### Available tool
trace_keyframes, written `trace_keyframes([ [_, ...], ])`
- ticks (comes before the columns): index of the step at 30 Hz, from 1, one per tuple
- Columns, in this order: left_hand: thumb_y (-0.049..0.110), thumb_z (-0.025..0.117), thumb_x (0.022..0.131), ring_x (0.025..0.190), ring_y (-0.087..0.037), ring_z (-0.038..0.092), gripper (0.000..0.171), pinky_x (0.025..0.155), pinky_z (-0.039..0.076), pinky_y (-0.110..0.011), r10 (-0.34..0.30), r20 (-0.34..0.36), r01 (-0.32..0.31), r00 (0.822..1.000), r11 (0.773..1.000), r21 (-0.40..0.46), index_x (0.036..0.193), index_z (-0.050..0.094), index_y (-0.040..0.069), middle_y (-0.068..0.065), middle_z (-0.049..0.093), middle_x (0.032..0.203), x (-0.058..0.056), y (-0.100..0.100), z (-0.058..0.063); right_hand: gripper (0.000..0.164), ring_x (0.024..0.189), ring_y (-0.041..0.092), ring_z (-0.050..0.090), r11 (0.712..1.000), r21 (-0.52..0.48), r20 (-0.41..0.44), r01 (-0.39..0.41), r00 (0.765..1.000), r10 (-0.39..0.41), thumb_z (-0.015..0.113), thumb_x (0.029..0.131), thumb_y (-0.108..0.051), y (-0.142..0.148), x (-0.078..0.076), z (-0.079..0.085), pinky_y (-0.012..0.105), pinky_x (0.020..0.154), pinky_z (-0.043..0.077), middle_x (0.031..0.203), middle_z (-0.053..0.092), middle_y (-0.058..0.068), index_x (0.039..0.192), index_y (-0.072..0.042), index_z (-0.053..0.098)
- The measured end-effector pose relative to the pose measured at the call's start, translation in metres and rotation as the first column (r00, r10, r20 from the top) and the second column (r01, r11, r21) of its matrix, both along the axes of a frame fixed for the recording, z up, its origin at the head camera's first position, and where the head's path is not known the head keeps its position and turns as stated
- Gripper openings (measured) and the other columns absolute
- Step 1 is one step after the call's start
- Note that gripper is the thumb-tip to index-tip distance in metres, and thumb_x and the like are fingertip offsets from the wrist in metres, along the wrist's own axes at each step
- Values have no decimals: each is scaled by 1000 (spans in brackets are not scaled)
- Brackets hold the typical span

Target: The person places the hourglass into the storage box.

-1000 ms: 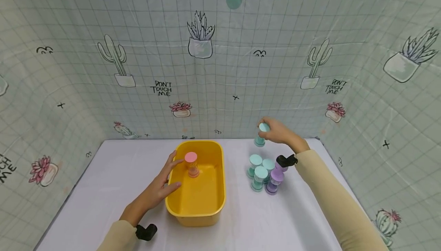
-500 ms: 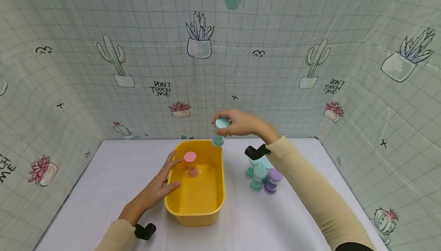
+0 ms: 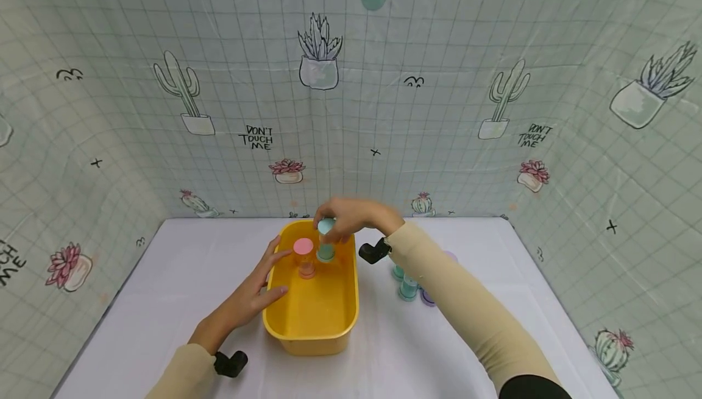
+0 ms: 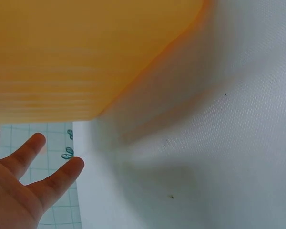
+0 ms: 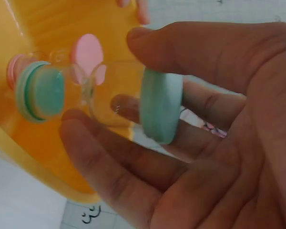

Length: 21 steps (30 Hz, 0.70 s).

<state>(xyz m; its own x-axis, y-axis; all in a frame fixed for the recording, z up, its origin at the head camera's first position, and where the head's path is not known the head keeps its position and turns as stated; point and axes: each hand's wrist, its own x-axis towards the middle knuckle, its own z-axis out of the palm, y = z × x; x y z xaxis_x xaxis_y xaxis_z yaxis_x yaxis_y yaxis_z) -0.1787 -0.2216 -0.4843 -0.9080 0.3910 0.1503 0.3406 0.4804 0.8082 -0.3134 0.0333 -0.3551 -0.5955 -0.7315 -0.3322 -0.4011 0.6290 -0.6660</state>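
My right hand [image 3: 351, 219] holds a teal-capped hourglass [image 5: 105, 93] by its upper end, fingers and thumb around it. The hourglass is upright inside the far end of the yellow bin [image 3: 310, 345]; whether its base touches the floor of the bin I cannot tell. Just left of it stands a pink hourglass [image 3: 304, 259], upright in the bin. My left hand [image 3: 249, 295] is at the bin's left side, fingers spread and straight, some reaching over the rim. In the left wrist view two of its fingers [image 4: 57, 183] show beside the bin's outer wall.
Right of the bin, teal hourglasses [image 3: 408, 289] and purple hourglasses [image 3: 428, 298] stand in a cluster on the white table [image 3: 137, 301], partly hidden by my right sleeve [image 3: 466, 314]. A grid-patterned cloth [image 3: 373, 112] rises behind and at the sides.
My right hand has carried the teal hourglass leftward from beyond the cluster, over the bin's far rim, and down into the bin. My left hand has stayed in place.
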Motion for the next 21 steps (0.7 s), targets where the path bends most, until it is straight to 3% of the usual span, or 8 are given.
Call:
trace_keyframes([
  [5,31,59,99,153,-54,18,66,102,40,-78,-6,-4,6,1000,1000,7,158,33,22,-11,-5,175,0,-1,-2,37,78,22,71,998,61,35,35,999,-37,75,92,-13,-10,1,-11,31,72,64,118,64,12,127,-3,66],
  [10,26,58,100,154,-55,17,64,102,39,-80,-15,-16,16,1000,1000,24,158,33,22,-10,-5,175,-3,-2,-2,38,82,24,72,992,93,44,88,995,-92,76,91,-8,-18,2,-19,31,75,64,121,64,13,127,-2,65],
  [21,28,58,99,154,-54,16,65,102,39,-80,-17,-3,17,1000,1000,20,159,33,23,-11,-5,175,-2,-1,-1,38,83,20,66,975,162,13,154,987,-158,80,89,-7,-26,7,-32,27,76,61,108,66,7,125,-3,68],
])
